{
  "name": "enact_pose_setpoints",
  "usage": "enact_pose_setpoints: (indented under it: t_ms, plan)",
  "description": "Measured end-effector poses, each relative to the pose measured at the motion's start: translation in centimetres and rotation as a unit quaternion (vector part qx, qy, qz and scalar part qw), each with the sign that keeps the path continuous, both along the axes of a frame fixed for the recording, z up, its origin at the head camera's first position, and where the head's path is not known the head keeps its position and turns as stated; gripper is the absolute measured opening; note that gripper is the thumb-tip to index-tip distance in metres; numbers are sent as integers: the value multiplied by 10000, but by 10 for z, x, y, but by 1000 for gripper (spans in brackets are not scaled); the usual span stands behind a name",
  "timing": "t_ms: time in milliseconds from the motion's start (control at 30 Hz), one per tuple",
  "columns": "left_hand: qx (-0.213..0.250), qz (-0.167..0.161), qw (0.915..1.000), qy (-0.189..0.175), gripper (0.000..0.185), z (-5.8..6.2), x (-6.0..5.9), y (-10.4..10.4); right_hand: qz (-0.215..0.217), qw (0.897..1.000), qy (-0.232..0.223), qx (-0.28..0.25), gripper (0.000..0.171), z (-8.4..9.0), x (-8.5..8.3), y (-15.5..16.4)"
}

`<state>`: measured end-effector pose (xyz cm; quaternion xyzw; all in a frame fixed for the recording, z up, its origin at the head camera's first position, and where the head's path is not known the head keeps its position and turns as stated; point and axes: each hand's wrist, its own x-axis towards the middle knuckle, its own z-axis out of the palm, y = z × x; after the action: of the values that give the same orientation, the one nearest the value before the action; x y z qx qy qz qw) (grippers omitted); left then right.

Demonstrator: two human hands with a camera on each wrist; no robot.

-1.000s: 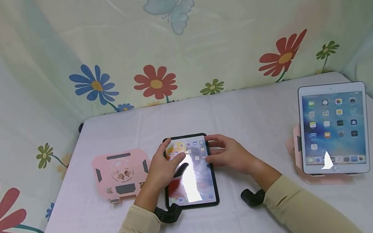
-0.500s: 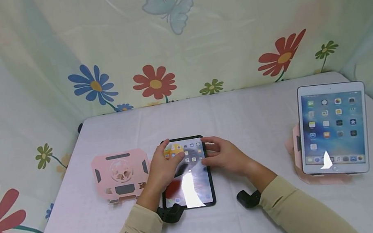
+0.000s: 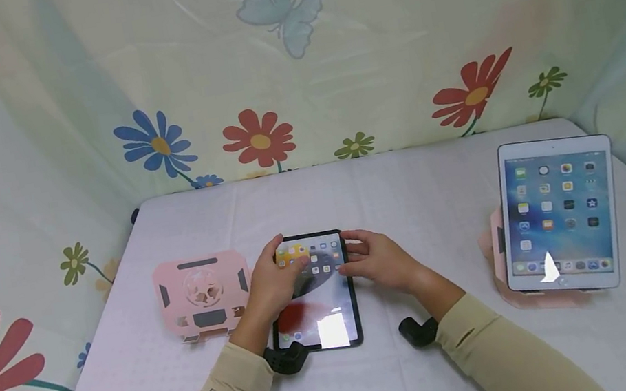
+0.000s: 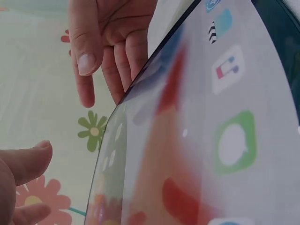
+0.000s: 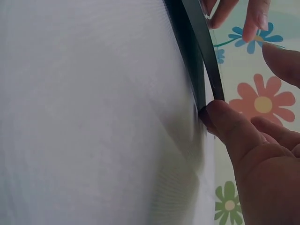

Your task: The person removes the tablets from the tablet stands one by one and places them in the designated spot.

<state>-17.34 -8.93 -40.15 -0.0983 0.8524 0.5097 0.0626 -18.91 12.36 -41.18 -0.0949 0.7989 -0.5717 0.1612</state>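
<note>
Black-framed tablet (image 3: 317, 292), screen lit with app icons, far end tilted up off the white table, near centre

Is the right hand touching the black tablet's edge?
Touching: the right wrist view shows a fingertip of the right hand pressed against the black tablet edge.

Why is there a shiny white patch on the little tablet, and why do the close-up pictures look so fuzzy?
Head view: lamp glare on the black tablet. Left wrist view: its screen is too near, so icons blur. Right wrist view: the white table is a soft blur and the right hand looks huge.
</note>
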Motion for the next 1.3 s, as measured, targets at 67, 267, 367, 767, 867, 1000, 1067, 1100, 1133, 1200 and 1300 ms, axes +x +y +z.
enact_pose_setpoints:
  t_ms: [67,267,367,767,867,1000,1067,1100,1133,1200,1300]
  plan:
    - [-20,-26,10000,-60,71,0,0,0,32,10000,28,76,74,0,-1,1]
    - [-92,-14,9997,-210,71,0,-1,-1,90,9999,-61,-89,75,1,-1,3]
    - [-94,-7,9998,-202,70,0,-1,-1,102,9998,-100,-146,75,2,0,2]
    - [-13,-16,9998,-182,68,-1,1,0,102,9999,-95,35,74,1,-1,1]
    - [55,4,9998,-177,69,-1,1,0,130,9999,-66,89,74,1,-1,1]
    - [52,-16,10000,-10,70,-1,2,1,159,9998,-48,73,74,2,0,3]
    - [15,-61,9998,203,68,-1,3,1,155,9999,-3,73,74,3,2,3]
    - [10,-92,9994,340,66,0,3,2,152,9998,44,70,74,4,3,4]
    - [24,-116,9989,463,64,0,4,2,135,9998,95,68,74,6,4,5]
    - [116,-175,9973,701,61,2,4,3,96,9996,260,68,72,9,7,8]
    - [363,-289,9939,999,57,5,5,5,44,9985,535,-101,67,15,9,14]
